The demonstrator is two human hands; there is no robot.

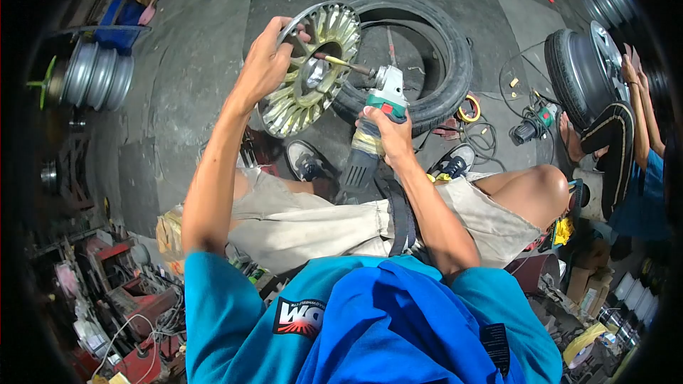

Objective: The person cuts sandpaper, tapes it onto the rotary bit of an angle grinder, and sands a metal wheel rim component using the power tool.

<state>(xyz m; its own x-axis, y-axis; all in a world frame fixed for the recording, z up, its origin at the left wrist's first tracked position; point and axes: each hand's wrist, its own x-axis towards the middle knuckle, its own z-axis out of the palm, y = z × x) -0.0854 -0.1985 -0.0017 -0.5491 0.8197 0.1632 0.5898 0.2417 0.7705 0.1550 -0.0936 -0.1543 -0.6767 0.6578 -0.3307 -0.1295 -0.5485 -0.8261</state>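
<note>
My left hand (pixel 271 57) is closed around the upper left edge of a multi-spoke wheel rim (pixel 302 103), which stands tilted between my knees and the tire. In my right hand (pixel 388 131) is an angle grinder (pixel 357 165) with a teal and silver head and yellowish tape around its body. A long thin rod attachment (pixel 345 62) extends from the grinder's head across the rim's face. Its tip lies over the spokes near the hub; whether it touches them I cannot tell. My right fingers wrap the body and are partly hidden.
A black tire (pixel 453 39) lies flat on dark matting behind the rim. A roll of yellow tape (pixel 469 108), cables and another grinder (pixel 530 126) are to the right. Further right, a person (pixel 626 149) handles a wheel with a tire (pixel 569 75). Silver rims (pixel 99 75) stand at left.
</note>
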